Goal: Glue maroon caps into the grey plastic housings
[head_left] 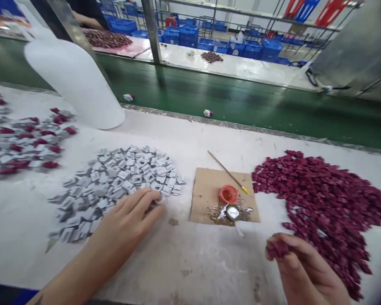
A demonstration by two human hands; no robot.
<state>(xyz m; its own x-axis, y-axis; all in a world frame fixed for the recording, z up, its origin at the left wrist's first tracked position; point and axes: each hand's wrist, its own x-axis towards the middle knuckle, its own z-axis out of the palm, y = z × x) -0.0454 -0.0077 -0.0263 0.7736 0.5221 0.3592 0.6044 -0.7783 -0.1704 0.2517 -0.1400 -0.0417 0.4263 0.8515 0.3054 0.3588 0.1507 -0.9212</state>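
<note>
Deftly pinched between the thumb and fingertips of the right hand [305,264], a maroon piece [278,249] is held above the worktop [206,267], just left of a broad heap of maroon pieces [330,190]. The left hand [128,218] reaches the near right edge of a pile of grey pieces [123,173], its fingers curled; whether they are closed on one cannot be told. Between the two piles, a cardboard sheet [205,190] bears an open red pot [228,194] and a round, shiny disc [233,212] amid wet spatters. A thin stick [226,169] lies with its yellow end on the sheet and its other end beyond the far edge. At far left, grey-and-maroon pieces [28,142] spread near a large white object [76,84]. Across the green belt [171,91], which carries two small pieces [207,113], a person's arm [87,20] shows beside a brown heap [108,39].
</note>
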